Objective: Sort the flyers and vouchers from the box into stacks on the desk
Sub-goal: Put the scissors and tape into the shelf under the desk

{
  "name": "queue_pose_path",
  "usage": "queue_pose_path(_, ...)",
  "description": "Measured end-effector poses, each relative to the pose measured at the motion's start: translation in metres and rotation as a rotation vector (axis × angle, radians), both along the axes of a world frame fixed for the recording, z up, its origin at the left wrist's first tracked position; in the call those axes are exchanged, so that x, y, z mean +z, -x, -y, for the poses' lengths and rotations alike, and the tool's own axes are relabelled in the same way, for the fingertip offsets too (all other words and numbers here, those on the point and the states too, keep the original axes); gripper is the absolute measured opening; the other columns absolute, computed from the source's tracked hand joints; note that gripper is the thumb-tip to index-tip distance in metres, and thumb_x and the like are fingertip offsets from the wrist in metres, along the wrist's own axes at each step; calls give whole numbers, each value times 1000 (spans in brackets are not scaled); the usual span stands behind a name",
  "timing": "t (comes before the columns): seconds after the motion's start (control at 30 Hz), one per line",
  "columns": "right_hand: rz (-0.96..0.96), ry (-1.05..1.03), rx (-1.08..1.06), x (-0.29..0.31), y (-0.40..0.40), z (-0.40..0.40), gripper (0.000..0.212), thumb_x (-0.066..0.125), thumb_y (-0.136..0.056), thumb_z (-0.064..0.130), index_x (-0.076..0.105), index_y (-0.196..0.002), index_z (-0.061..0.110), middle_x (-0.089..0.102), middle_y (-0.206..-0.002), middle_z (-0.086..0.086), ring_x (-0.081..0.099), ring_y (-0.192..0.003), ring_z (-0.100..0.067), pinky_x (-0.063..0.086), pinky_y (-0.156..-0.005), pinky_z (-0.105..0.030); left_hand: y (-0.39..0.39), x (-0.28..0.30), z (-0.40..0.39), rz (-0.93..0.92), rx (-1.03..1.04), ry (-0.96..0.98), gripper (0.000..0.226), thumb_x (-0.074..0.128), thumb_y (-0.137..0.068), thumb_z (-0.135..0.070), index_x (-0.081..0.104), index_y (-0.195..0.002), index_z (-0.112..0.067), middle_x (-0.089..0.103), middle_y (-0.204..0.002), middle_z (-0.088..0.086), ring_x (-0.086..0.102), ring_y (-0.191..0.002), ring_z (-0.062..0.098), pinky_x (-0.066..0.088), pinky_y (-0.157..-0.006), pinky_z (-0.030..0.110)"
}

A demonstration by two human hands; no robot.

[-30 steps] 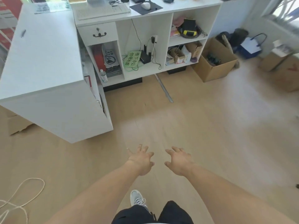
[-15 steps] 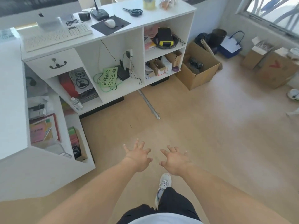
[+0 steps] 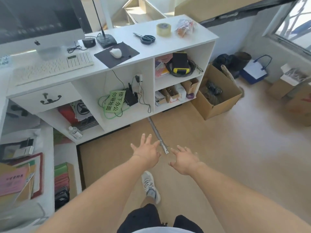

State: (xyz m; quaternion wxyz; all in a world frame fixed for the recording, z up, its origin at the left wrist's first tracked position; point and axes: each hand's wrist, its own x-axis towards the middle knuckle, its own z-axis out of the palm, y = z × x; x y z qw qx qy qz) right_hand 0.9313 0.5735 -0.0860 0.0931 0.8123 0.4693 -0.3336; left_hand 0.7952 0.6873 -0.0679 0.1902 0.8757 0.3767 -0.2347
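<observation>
Head view looks down past my two bare arms: my left hand [image 3: 146, 150] and right hand [image 3: 184, 160] both hang over the wooden floor [image 3: 218, 148], fingers spread, holding nothing. Ahead stands the white desk [image 3: 127, 64], with keyboard [image 3: 53, 68], mouse [image 3: 115, 52], scissors [image 3: 146, 37] and tape roll [image 3: 163, 29] on top. Just right of it on the floor sits an open cardboard box [image 3: 218, 98]; I can't tell whether it holds flyers. Coloured papers [image 3: 13, 180] lie on the shelf at far left.
</observation>
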Motion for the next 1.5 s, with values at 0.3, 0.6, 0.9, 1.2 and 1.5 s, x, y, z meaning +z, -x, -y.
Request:
queue_pose_path(0.3, 18, -49, -45, 18, -103, -189, 69, 46, -100, 52, 16, -159, 34, 7, -168, 3, 5, -154, -25, 15, -120, -59, -99, -4, -194, 121, 119, 36, 55, 36, -105, -45, 21, -157, -33, -3, -169, 2, -18, -154, 29, 12, -114, 74)
queue_pose_path(0.6, 6, -118, -59, 20, -192, -319, 67, 47, -100, 50, 21, -158, 31, 14, -167, 1, 11, -152, -26, 18, -119, -59, -181, 4, -325, 214, 170, 44, 55, 37, -105, -47, 24, -157, -33, 0, -169, 1, -15, -154, 25, 12, -118, 69)
queue_pose_path(0.9, -52, -519, 95, 45, -303, -454, 51, 48, -103, 38, 41, -152, 25, 34, -161, 3, 27, -148, -18, 26, -120, -42, -291, 19, -426, 321, 236, -118, 60, 40, -103, -47, 23, -157, -29, 2, -169, 3, -13, -155, 22, 13, -121, 62)
queue_pose_path(1.2, -49, -571, 179, 75, -392, -574, 51, 49, -101, 35, 45, -150, 23, 45, -154, 2, 40, -139, -21, 33, -112, -37, -346, 26, -497, 364, 497, -145, 60, 40, -105, -46, 22, -159, -26, 9, -168, 4, -6, -155, 22, 7, -125, 51)
queue_pose_path(1.5, -171, -593, 154, 69, -379, -675, 42, 55, -96, 18, 55, -138, 13, 56, -134, -8, 52, -123, -27, 44, -100, -35, -357, 19, -580, 433, 576, -119, 65, 41, -105, -46, 20, -160, -20, 13, -167, 7, 2, -156, 23, 7, -126, 42)
